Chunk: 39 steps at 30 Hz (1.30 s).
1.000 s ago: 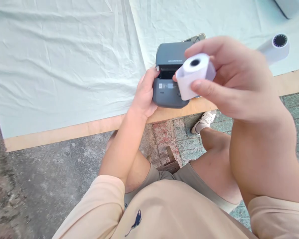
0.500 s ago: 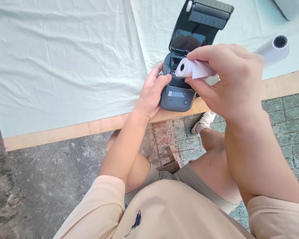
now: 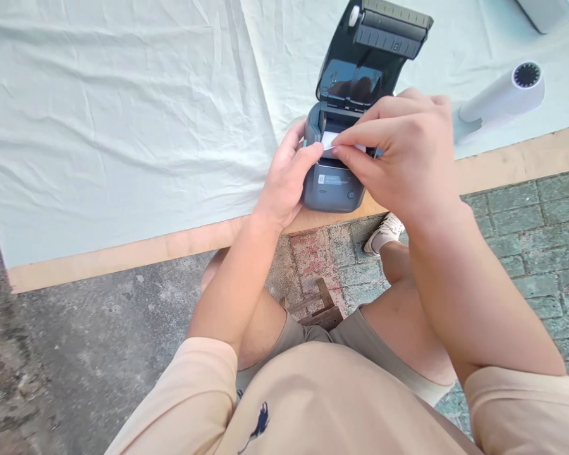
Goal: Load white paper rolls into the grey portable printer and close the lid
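Note:
A small dark label printer stands at the table's front edge with its lid raised. My left hand grips the printer's left side, thumb on the rim of the paper bay. Inside the bay lies a white paper roll, partly covered by my fingers. My right hand reaches over the bay from the right, its thumb and index finger pinched on the paper of the roll.
A white cylinder with a dark toothed opening lies on the cloth to the right. A pale grey object is cut off at the top right corner. Light cloth covers the table, leaving a wooden edge strip bare.
The paper roll has moved down and left into the printer's bay. My right hand has shifted left with it and now pinches its paper instead of holding the roll above the printer.

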{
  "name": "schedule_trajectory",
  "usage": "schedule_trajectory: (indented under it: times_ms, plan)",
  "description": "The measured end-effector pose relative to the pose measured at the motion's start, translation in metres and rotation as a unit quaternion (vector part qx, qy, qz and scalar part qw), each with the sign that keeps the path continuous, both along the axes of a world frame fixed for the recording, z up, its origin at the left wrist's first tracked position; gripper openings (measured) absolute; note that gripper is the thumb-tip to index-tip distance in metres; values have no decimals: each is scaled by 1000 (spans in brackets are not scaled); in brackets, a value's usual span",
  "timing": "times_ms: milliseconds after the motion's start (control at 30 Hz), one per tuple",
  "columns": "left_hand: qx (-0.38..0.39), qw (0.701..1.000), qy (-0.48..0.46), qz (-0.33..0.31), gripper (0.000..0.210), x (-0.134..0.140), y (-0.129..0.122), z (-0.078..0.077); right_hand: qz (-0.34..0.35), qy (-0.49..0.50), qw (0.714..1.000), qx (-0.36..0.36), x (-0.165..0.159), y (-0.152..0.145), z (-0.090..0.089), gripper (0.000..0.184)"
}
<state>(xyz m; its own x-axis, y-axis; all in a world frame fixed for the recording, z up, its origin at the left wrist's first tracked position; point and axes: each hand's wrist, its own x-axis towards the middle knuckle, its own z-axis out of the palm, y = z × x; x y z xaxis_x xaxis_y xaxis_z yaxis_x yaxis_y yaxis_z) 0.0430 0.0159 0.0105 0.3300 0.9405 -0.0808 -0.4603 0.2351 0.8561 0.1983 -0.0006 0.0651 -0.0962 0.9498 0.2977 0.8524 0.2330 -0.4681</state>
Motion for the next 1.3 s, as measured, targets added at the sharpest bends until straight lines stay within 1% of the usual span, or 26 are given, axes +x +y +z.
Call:
schedule_trajectory:
  times_ms: [33, 100, 167, 267, 333, 400, 433, 500, 567, 600, 667, 700, 733, 767, 800, 833, 900, 967, 1033, 1100, 1167, 1233, 1300]
  plan:
    - [4, 1000, -6, -5, 19, 0, 1, 0, 7, -8, 1000, -5, 0, -2, 2, 13]
    - [16, 1000, -15, -20, 24, -2, 3, -2, 33, -21, 999, -3, 0, -7, 4, 19]
    - [28, 999, -20, -33, 31, -4, 5, -5, 59, -26, 997, 32, 1, -12, 4, 26]
    - [34, 998, -29, -42, 35, -6, 7, -9, 79, -25, 993, 78, 5, -19, -1, 35]
    - [46, 998, -14, -44, 43, -7, 8, -13, 100, -22, 991, 83, 8, -22, -5, 35]
    - [66, 997, 18, -44, 56, -8, 10, -15, 121, -3, 988, 92, 11, -24, -8, 32]
    - [75, 996, 35, -44, 63, -9, 10, -16, 124, 18, 987, 103, 13, -23, -8, 31]
    - [86, 994, 57, -43, 72, -10, 10, -17, 96, 86, 981, 145, 18, -20, -8, 25]
    - [93, 992, 70, -46, 76, -11, 9, -17, 51, 162, 971, 168, 24, -14, -7, 8]
    - [96, 991, 76, -47, 76, -11, 9, -17, 37, 198, 966, 162, 26, -11, -6, 13]
    - [99, 990, 84, -46, 76, -12, 9, -17, 24, 273, 955, 116, 30, -4, -6, 36]
    - [99, 991, 84, -45, 76, -12, 9, -17, 23, 312, 946, 88, 31, -1, -6, 41]
    - [95, 991, 79, -46, 76, -12, 9, -16, 16, 351, 933, 75, 31, 1, -5, 41]
    - [89, 992, 69, -48, 74, -12, 9, -15, 4, 380, 922, 71, 31, 2, -5, 37]
    - [80, 994, 55, -52, 72, -12, 9, -13, -4, 390, 918, 67, 32, 3, -5, 31]
    - [69, 995, 39, -60, 69, -11, 8, -11, -2, 379, 923, 60, 33, 2, -5, 26]
    - [49, 996, 11, -69, 64, -10, 7, -6, 39, 318, 947, 36, 36, 1, -5, 20]
    - [40, 997, -2, -65, 59, -8, 5, -3, 97, 235, 967, -2, 39, -1, -6, 28]
    - [41, 997, -8, -57, 52, -6, 4, -2, 123, 184, 974, -34, 40, -2, -7, 41]
    - [43, 998, -16, -50, 43, -5, 3, -3, 118, 166, 976, -69, 38, -4, -7, 47]
    - [39, 998, -23, -45, 34, -5, 3, -3, 102, 166, 977, -87, 34, -5, -7, 49]
    - [27, 998, -27, -39, 26, -4, 2, 0, 87, 161, 979, -91, 29, -7, -7, 49]
    - [13, 999, -34, -35, 24, -3, -1, 5, 78, 159, 980, -90, 26, -9, -6, 49]
